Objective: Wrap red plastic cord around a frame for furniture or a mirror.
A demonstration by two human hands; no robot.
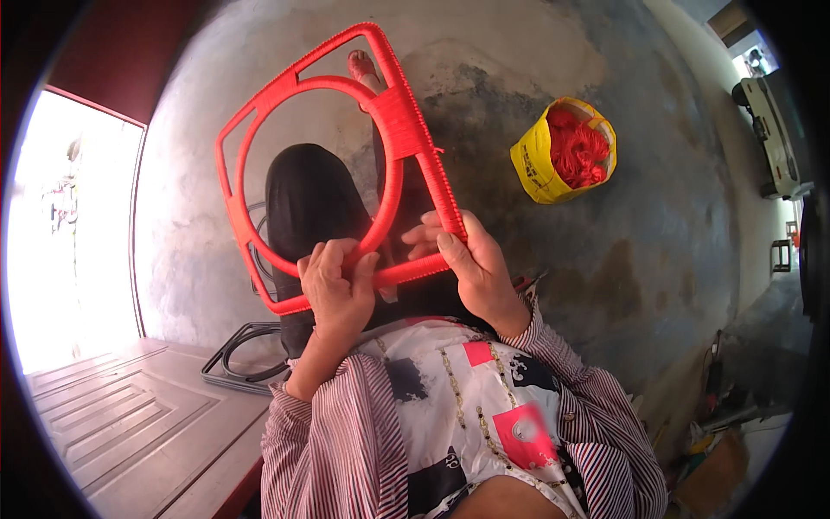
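I hold a red cord-wrapped frame [438, 177] tilted above my lap, its outline four-sided with rounded corners and a round ring [393, 186] set inside. Glossy red cord is wound tightly round the bars, giving them a fine ribbed texture, and a broad wrapped band [404, 125] joins the ring to the right edge. Black cloth covers my knee [307, 195], seen through the ring. On the mottled, smooth grey floor [622, 259] stands an open yellow bag [534, 164] with loose red strands [577, 151] heaped inside; dark printing marks its side, too small for me to make out. Dark wire frames [238, 359] lie by the far right corner of a pale panelled board [121, 415]. My left hand [335, 281] is bent closed on the near edge, where ring and bar meet, thumb facing the curled fingers. My right hand [475, 259] clasps the near right corner, thumb on top, fingers slightly parted and reaching inside the opening.
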